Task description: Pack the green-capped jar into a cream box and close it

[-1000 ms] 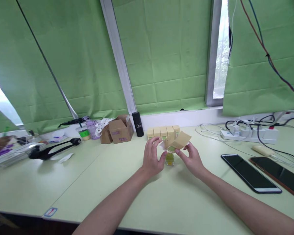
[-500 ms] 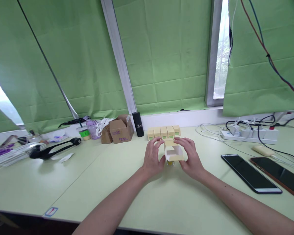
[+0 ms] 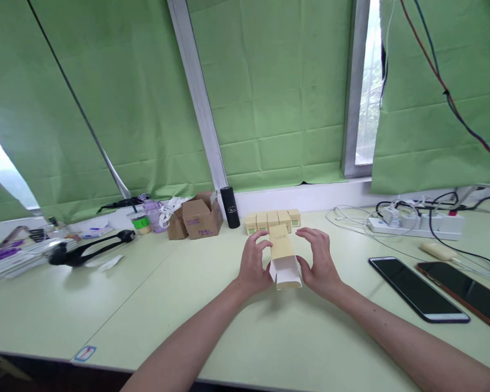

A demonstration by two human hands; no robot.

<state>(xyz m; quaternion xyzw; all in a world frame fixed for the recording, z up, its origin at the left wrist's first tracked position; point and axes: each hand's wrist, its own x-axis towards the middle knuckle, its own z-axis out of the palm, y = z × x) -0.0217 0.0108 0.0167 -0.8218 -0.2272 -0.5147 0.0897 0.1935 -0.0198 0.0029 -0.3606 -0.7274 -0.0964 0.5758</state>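
Note:
A small pale-yellow carton (image 3: 281,242) lies tilted between my two hands, its white-lined open end and loose flaps turned toward me. My left hand (image 3: 253,262) has its curled fingers and thumb against the carton's left side. On the other side, my right hand (image 3: 317,261) has its fingers spread, with a gap between the fingertips and the carton; the thumb is close to the lower right corner. What is inside the carton cannot be seen. Just behind it stands a row of several similar yellow cartons (image 3: 262,221).
A black cylinder (image 3: 230,207) and brown cardboard boxes (image 3: 202,219) stand at the back. To the left lies a black strap-like object (image 3: 92,247). Two phones, the nearer a dark one with white edges (image 3: 418,288), lie right, below a white power strip (image 3: 416,226) with cables.
The carton has tipped so its open end faces lower toward me and its printed side shows. My right fingers have come away from it. The clear, yellowish item beneath it no longer shows.

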